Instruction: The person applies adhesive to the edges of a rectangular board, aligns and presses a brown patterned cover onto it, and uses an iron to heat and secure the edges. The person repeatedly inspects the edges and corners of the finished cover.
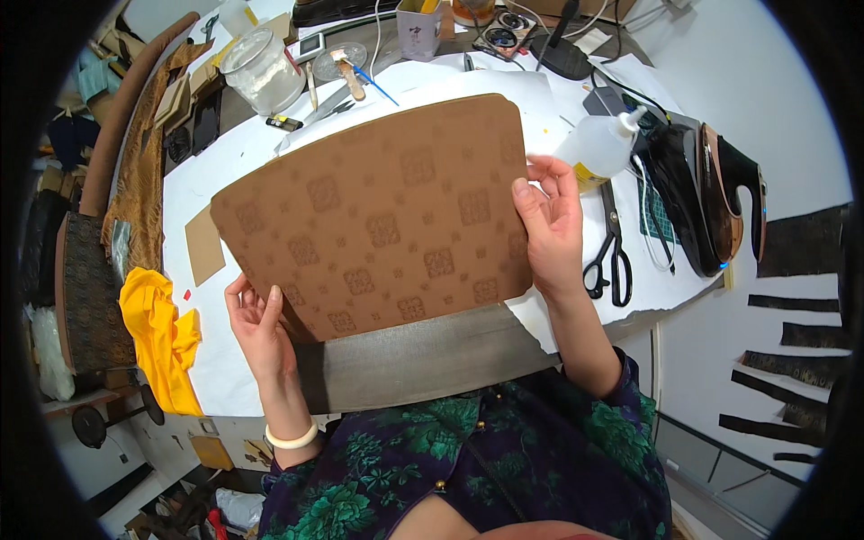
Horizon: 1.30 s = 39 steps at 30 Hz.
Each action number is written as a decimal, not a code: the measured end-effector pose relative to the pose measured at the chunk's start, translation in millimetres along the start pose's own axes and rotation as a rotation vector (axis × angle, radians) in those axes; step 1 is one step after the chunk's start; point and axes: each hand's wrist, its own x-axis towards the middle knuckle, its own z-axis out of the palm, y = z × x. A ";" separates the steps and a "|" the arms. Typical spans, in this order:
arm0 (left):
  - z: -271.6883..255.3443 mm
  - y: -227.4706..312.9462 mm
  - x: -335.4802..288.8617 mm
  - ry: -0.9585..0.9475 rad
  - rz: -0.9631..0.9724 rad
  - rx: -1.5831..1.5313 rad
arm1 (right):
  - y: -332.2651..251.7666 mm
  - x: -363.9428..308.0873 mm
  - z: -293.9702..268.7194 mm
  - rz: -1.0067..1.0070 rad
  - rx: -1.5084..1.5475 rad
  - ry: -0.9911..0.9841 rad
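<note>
A brown panel with rounded corners and a darker square medallion pattern is raised and tilted in front of me; whether it is board or fabric-covered I cannot tell. My left hand grips its lower left corner, thumb on the face and fingers behind. At the right edge, my right hand pinches it the same way. Below the panel a dark grey sheet lies along the table's near edge, partly hidden by the panel.
White paper covers the table. Black-handled scissors, a squeeze bottle and an iron stand or lie to the right. A lidded tub and small tools are at the back. Yellow cloth hangs over the left edge.
</note>
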 end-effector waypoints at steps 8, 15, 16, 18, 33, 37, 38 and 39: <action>0.5 8.7 -14.5 0.020 0.093 -0.176 | -12.1 -16.1 3.8 -0.269 -0.051 -0.008; -6.5 11.2 -26.9 0.017 0.112 -0.112 | -9.5 -14.8 6.2 -0.254 -0.194 0.083; -3.4 15.2 -31.8 0.053 0.041 -0.099 | -6.5 -14.2 4.0 -0.179 -0.211 0.063; 2.7 17.1 -30.4 0.070 -0.064 -0.025 | 2.6 -5.2 -3.1 -0.004 -0.193 0.022; -0.7 -6.0 -21.5 0.052 -0.237 0.356 | 41.9 36.9 12.6 -0.519 -1.294 -0.168; -0.7 -4.2 -21.5 0.054 -0.199 0.386 | 53.2 50.5 97.8 -0.492 -1.131 -0.627; -4.1 -6.1 -18.6 0.049 -0.218 0.363 | 62.8 51.6 117.3 -0.461 -1.099 -0.666; -7.1 -7.3 -16.3 0.043 -0.234 0.337 | 71.6 56.5 131.0 -0.404 -1.118 -0.714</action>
